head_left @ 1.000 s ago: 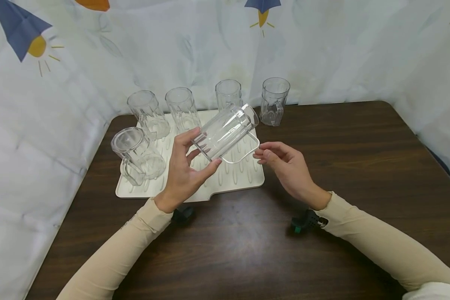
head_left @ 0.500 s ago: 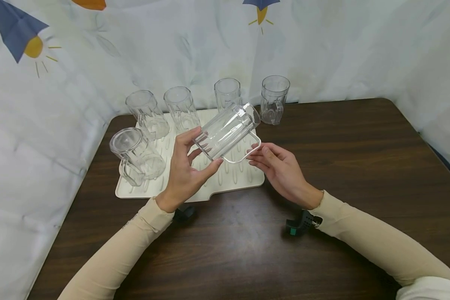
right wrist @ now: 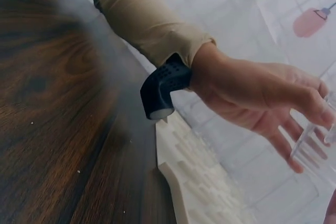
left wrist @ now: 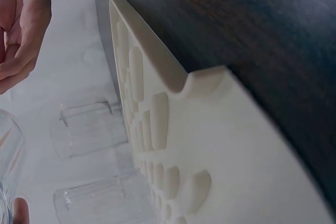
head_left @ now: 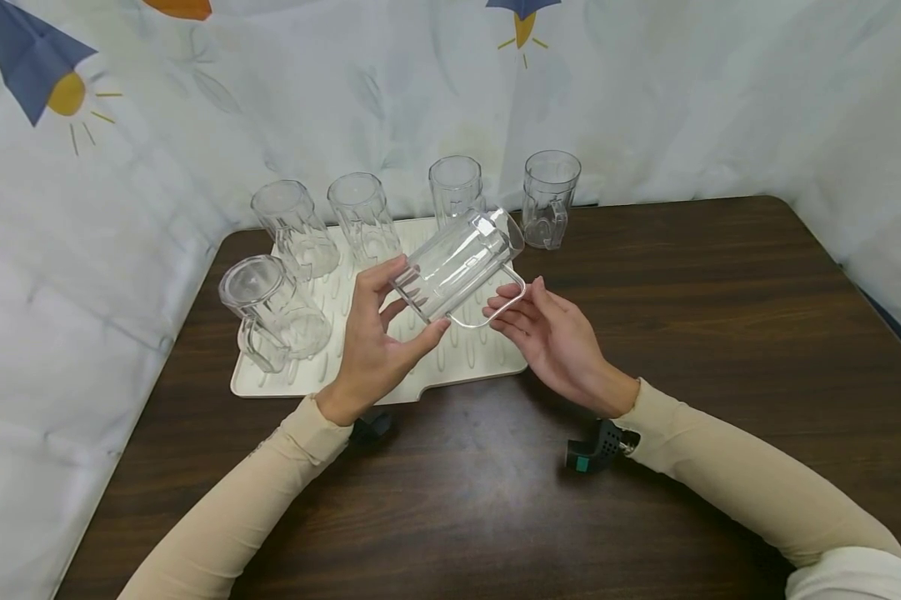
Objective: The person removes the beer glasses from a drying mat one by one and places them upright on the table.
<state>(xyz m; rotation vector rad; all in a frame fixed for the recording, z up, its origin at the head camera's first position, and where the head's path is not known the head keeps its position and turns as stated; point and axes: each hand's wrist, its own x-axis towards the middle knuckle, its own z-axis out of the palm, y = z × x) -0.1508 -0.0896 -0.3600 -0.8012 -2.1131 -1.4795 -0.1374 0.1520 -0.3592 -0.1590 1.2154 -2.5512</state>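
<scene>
My left hand [head_left: 378, 342] grips a clear mug [head_left: 458, 262] by its base end, thumb on one side and fingers on the other. The mug is tilted above the white drying mat [head_left: 465, 358], its mouth toward the upper right and its handle [head_left: 506, 304] toward my right hand [head_left: 548, 337]. That right hand has loosely bent fingers by the handle, thumb raised; whether they touch it I cannot tell. The right wrist view shows the left hand [right wrist: 252, 93] round the mug [right wrist: 315, 161]. In the left wrist view, the right hand [left wrist: 26, 30] is at upper left.
On the ribbed mat stand several clear mugs, including a front-left mug [head_left: 273, 308] upside down and a back mug [head_left: 363, 217]. Another mug [head_left: 549, 200] is on the dark wooden table [head_left: 683, 333] at the mat's back right. A white printed curtain [head_left: 683, 100] hangs behind.
My right hand has shifted left toward the mug's handle, its thumb lifting away from the fingers. The left hand and its mug have barely moved.
</scene>
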